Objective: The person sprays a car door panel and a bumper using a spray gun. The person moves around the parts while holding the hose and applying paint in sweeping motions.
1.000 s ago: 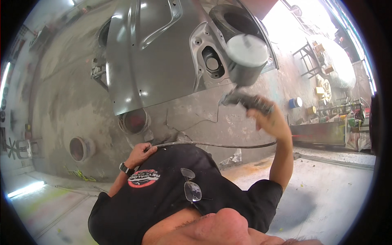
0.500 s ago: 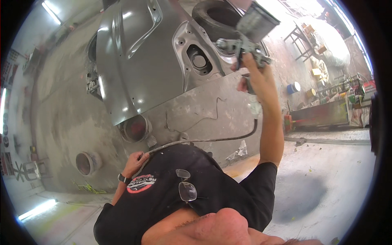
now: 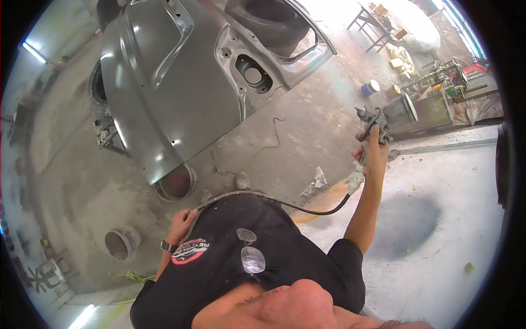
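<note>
My right hand (image 3: 375, 156) is wrapped round the handle of a spray gun (image 3: 373, 122), out to the right and away from my body. The gun's wide cup (image 3: 402, 111) is tilted to the right. From the handle, a dark air hose (image 3: 263, 196) curves leftward across my waist. My left hand (image 3: 182, 223), with a watch on the wrist, grips the hose at my left side. Ahead of me a glossy grey car body panel (image 3: 192, 104) is propped above the floor, left of the gun and apart from it.
A tyre (image 3: 260, 27) lies behind the panel. One bucket (image 3: 175, 185) is under the panel's near corner, another (image 3: 121, 244) stands on the left floor. At the far right are a blue bucket (image 3: 370, 88), a rack of cans (image 3: 438, 88) and a small table (image 3: 372, 24).
My right hand has swung the spray gun back toward me and to the right, away from the panel's right side. The hose sags lower; my left hand still holds it.
</note>
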The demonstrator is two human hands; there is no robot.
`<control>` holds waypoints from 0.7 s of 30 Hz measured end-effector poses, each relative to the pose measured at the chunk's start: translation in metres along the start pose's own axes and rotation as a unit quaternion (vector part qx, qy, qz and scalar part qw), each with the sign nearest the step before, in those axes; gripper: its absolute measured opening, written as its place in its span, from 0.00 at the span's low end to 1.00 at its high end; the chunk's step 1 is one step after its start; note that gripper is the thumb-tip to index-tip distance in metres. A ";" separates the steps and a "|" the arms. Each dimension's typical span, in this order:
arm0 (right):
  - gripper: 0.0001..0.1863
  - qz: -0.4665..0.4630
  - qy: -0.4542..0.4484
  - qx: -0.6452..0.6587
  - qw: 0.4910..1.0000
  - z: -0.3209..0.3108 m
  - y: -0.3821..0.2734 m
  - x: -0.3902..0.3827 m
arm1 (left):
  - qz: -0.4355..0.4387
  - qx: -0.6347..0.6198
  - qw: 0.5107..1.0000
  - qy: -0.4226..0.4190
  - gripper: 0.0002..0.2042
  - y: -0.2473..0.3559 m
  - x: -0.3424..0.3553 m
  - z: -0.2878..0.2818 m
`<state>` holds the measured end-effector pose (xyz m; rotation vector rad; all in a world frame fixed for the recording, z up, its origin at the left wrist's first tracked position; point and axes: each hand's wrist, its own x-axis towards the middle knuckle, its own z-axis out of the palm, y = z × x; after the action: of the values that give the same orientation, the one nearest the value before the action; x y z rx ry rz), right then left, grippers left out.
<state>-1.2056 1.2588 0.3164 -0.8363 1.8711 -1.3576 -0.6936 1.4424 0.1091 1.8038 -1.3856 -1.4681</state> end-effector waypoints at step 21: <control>0.23 -0.137 -0.147 -0.088 0.976 0.084 -0.089 -0.018 | 0.018 -0.031 0.997 0.075 0.24 -0.022 -0.012 -0.008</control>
<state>-1.1171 1.2056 0.3852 -1.3494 1.7042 -1.1583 -0.6760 1.4599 0.1003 1.8001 -1.2777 -1.3137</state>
